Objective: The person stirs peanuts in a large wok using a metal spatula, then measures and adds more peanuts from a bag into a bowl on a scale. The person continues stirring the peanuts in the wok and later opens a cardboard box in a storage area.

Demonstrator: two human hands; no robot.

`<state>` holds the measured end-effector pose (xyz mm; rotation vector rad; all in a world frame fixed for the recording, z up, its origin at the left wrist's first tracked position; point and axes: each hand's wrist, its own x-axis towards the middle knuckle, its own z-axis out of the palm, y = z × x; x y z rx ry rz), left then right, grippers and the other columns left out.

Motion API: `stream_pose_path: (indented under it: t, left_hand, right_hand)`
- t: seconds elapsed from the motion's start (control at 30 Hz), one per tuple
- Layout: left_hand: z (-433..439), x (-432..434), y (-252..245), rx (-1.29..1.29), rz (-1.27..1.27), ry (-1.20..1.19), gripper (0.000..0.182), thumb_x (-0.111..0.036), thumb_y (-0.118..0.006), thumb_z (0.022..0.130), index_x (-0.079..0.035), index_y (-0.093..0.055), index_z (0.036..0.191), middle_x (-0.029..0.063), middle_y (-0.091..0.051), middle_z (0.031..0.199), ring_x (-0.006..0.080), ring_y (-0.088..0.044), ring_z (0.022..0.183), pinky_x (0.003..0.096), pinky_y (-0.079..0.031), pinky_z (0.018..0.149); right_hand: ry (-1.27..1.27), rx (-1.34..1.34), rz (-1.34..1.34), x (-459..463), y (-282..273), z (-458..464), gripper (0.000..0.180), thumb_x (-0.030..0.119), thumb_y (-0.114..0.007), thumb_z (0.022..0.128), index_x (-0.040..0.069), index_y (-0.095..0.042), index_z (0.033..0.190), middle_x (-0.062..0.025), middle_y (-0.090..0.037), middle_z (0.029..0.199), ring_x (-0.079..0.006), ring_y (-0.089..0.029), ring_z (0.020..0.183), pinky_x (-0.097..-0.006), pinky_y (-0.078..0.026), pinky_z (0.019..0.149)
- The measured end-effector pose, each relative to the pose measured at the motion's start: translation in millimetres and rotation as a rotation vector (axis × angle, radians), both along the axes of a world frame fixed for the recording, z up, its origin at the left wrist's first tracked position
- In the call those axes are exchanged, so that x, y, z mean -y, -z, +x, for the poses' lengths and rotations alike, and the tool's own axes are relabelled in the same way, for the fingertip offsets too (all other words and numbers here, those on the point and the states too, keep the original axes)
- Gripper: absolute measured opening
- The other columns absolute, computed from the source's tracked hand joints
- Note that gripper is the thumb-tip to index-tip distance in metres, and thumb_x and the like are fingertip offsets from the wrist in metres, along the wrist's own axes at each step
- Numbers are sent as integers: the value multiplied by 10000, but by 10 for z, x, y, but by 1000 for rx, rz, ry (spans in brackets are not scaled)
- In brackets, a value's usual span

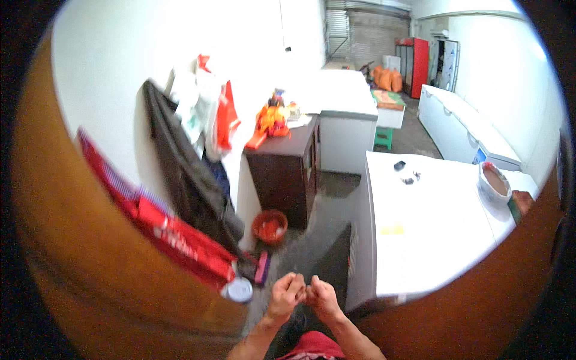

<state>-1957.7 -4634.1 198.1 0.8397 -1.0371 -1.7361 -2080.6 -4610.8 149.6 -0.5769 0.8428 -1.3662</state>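
Note:
My left hand (286, 294) and my right hand (320, 297) are held close together in front of my body, low in the view, with fingers curled. Whether anything small lies between the fingers cannot be told. Beneath them is the dark floor (310, 238). To the left of my left hand stand a round white lid or container top (238, 290) and a pink and purple broom head (262, 268). On the right is a white chest freezer (432, 216) with small dark items and a white tub (494, 184) on top.
An orange-red basket (269, 227) stands on the floor beside a dark wooden cabinet (279, 166) bearing orange bags (272, 119). Dark and red clothing and bags (184, 243) hang along the left wall. Further white freezers (344, 139) stand beyond, with a red upright cooler (419, 67).

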Motion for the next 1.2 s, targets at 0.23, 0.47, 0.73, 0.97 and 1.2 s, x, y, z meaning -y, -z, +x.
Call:
stream_pose_path:
  t: [0.23,0.47,0.73,0.97,1.2]
  left_hand:
    - [133,2038,224,131,315,-68,243,-200,-500,989,-77,-507,779,-20,-373,587,90,-373,489,276,-358,493]
    - [-783,4027,660,-64,312,122,260,-195,-496,995,-54,-481,778,-6,-371,597,96,-357,481,274,-352,513]
    - [-2693,6372,424,-46,314,403,156,-145,-529,978,-45,-521,858,0,-402,623,101,-376,499,293,-366,525]
    - [-4558,7496,724,151,210,658,117,-127,-604,930,-30,-558,884,-2,-461,616,101,-407,508,271,-385,534]
    - [-6014,8735,393,162,273,798,135,-168,-603,944,-61,-568,871,-23,-470,634,76,-396,531,248,-352,532]
  right_hand:
    - [29,10,205,1499,30,-666,397,348,-457,1004,130,-383,681,42,-291,561,-88,-257,480,-265,-212,455]
    - [219,117,230,3301,418,-1330,268,298,-496,991,100,-462,814,60,-268,582,-63,-242,478,-234,-216,459]
    - [559,-19,211,5003,79,-2657,185,190,-513,987,29,-546,903,29,-361,599,-73,-318,516,-232,-277,492]
    - [850,-130,448,5641,471,-4048,162,180,-606,931,22,-566,933,0,-471,643,-89,-422,539,-245,-374,510]
    - [905,49,175,7310,295,-5655,84,114,-617,917,40,-580,931,3,-532,690,-87,-500,588,-241,-424,559]
